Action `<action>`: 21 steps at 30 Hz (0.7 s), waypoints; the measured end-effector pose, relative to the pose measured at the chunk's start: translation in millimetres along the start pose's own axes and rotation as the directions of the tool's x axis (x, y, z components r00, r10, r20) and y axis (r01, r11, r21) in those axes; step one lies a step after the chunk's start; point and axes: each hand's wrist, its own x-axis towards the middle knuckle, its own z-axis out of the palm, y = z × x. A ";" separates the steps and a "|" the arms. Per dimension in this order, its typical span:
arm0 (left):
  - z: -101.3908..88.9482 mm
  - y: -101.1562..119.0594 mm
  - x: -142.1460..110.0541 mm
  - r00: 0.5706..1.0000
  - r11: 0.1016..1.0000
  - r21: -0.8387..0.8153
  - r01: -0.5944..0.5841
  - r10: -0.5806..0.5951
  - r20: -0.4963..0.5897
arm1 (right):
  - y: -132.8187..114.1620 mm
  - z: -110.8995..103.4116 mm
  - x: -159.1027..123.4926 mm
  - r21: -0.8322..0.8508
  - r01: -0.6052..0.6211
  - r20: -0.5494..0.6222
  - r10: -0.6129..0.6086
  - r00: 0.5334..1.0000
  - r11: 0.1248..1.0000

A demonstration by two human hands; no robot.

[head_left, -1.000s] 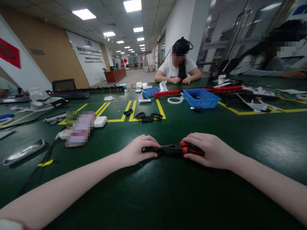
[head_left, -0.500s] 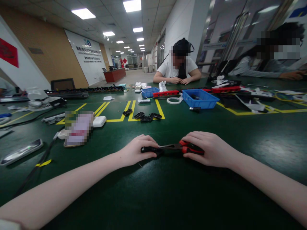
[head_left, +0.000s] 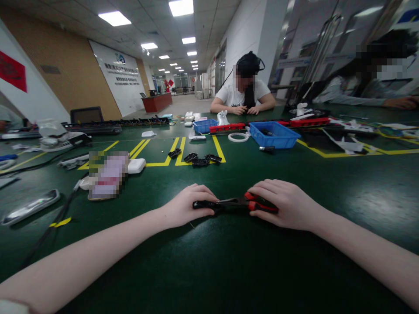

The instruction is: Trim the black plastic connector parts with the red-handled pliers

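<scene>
Needle-nose pliers (head_left: 260, 204) with red and black handles are gripped in my right hand (head_left: 284, 204), their long jaws pointing left. My left hand (head_left: 191, 205) is closed on a small black part (head_left: 204, 204), held between thumb and fingers just above the green table (head_left: 229, 270). The plier tips reach the right end of this part; whether they bite on it I cannot tell. Beyond my hands, several small black parts (head_left: 199, 162) lie grouped by the yellow tape lines.
A phone (head_left: 109, 176) and a white case (head_left: 136, 165) lie at left, near a cable (head_left: 62, 213). Farther back stand a blue bin (head_left: 274, 141), a smaller blue bin (head_left: 205, 127), a red strip (head_left: 226, 128) and a white ring (head_left: 238, 137). Across the table sits a person (head_left: 242, 93).
My hands, the pliers and the black part stay almost in place. The view has shifted very slightly.
</scene>
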 end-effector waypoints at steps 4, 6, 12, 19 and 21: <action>-0.2 1.7 -0.8 1.000 1.000 -0.007 0.007 -0.007 -0.014 | -0.8 1.1 -0.7 -0.092 0.041 -0.058 -0.047 0.997 0.995; -0.4 2.0 -0.7 1.000 1.000 -0.008 0.000 0.000 -0.006 | -0.6 1.4 -1.2 -0.135 0.064 -0.091 -0.077 0.993 0.989; -0.8 2.5 0.0 1.000 1.000 0.004 -0.002 0.002 -0.002 | 2.1 2.4 -2.7 -0.197 0.084 -0.098 -0.105 0.990 0.977; -0.3 3.3 -0.3 1.000 1.000 0.009 0.009 -0.009 -0.005 | 1.2 4.9 -1.1 -0.199 0.059 -0.035 -0.068 0.997 0.978; 0.0 2.8 -0.5 1.000 1.000 0.012 0.005 -0.005 -0.006 | 0.2 5.2 -0.9 -0.175 0.061 -0.011 -0.064 0.998 0.983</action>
